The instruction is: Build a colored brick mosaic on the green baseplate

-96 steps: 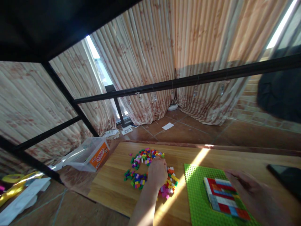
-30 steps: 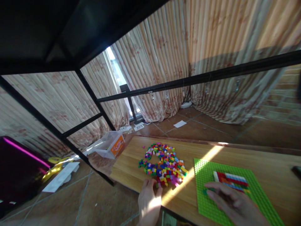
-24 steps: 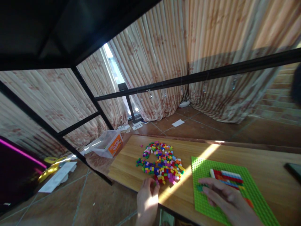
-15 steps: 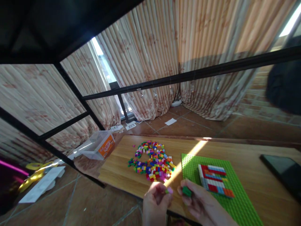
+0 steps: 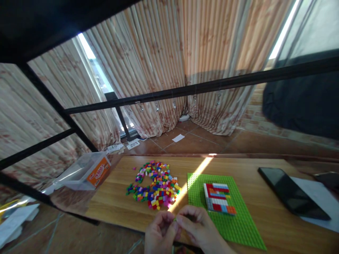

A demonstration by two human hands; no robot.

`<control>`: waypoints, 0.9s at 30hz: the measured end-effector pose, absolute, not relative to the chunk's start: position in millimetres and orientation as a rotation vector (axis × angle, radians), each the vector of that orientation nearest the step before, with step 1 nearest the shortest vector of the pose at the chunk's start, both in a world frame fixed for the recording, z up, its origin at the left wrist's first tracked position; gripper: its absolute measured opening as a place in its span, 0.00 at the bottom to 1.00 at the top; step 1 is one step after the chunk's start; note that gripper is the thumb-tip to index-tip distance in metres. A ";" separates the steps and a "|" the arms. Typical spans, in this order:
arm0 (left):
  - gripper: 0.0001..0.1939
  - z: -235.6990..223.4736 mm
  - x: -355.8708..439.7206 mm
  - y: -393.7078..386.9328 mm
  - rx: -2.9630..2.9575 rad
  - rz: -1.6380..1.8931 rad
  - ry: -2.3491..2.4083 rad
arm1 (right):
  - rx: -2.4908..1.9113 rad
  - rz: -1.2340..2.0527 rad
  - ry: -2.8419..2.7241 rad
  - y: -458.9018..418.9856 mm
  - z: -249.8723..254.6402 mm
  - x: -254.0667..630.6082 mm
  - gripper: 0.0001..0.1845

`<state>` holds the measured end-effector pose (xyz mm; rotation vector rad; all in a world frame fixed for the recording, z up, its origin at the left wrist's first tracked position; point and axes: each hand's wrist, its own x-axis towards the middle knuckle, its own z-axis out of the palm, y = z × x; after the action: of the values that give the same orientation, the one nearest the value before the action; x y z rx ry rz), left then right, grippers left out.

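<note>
My left hand (image 5: 160,233) and my right hand (image 5: 197,225) meet over the front edge of the wooden table, fingertips touching. Both are closed in a pinch around small toy bricks, which the fingers mostly hide. Only a yellow-green bit of a brick (image 5: 174,219) shows between the fingertips. Right of my hands lies a green studded baseplate (image 5: 238,225). On it stands a low block of built-up bricks (image 5: 218,199) in red, white, light blue and orange. Beyond my left hand spreads a pile of loose coloured bricks (image 5: 156,187).
A dark tablet (image 5: 291,194) lies on the table (image 5: 111,201) at the right, partly over white paper (image 5: 321,201). A clear plastic box (image 5: 87,169) with an orange label stands beyond the table's left end. A black metal bar (image 5: 164,93) crosses in front of the curtains.
My hands have come together; half a second ago they were apart, the left with a pink and lime piece, the right with a dark green brick. The view has turned right.
</note>
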<state>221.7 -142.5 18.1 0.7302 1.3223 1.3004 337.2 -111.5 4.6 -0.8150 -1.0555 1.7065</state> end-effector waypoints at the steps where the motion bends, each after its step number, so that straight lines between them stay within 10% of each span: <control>1: 0.22 19.4 221.5 -141.9 0.734 1.288 1.325 | -0.836 1.728 -1.031 -112.1 6.9 338.1 0.20; 15: 0.19 5.0 202.2 -136.9 0.750 1.208 1.269 | -0.950 1.947 -0.945 -114.8 -4.3 329.1 0.23; 27: 0.06 17.3 102.0 -55.9 1.515 1.151 1.848 | -1.453 0.885 -1.865 -27.3 21.0 303.8 0.15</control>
<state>102.0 -55.9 17.3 1.5148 1.8483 1.1514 303.8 -27.3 21.0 -1.4529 -1.8646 0.8845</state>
